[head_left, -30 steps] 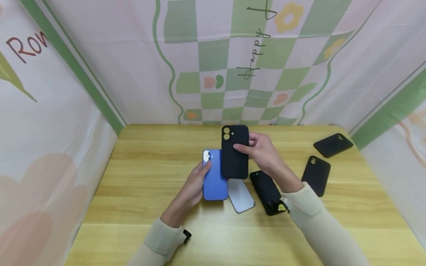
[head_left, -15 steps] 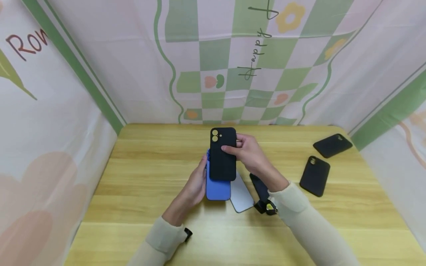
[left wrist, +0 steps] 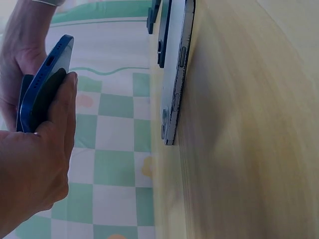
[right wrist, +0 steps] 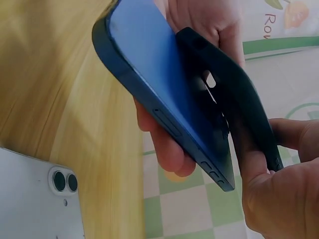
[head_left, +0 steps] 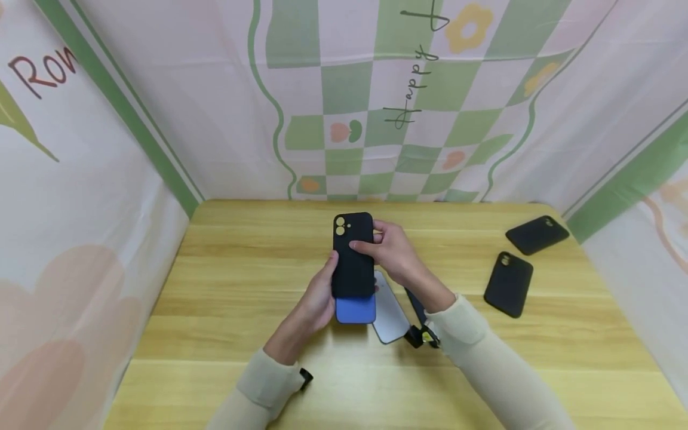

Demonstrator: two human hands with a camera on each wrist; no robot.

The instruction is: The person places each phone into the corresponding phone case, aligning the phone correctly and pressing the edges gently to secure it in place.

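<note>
My left hand (head_left: 319, 297) grips a blue phone (head_left: 355, 310) by its sides above the table, its back facing up. In my right hand (head_left: 396, 252) is a black phone case (head_left: 352, 263), pinched at its right edge with the thumb on its outer back. The case lies over the upper part of the phone and hides its camera; only the phone's lower end shows in the head view. From the right wrist view, a wedge-shaped gap parts the case (right wrist: 244, 99) from the blue phone (right wrist: 149, 55), so the case stands tilted against it.
A white phone (head_left: 390, 313) lies on the wooden table (head_left: 242, 257) below the hands. Beside it a black phone or case (head_left: 415, 306) is partly hidden by the right wrist. Two more black phone cases (head_left: 509, 284) lie at the right. A patterned cloth (head_left: 344, 89) hangs behind.
My right hand has moved the black case leftward and slightly down, from beside the blue phone to over it. The left hand has shifted slightly right with the phone.
</note>
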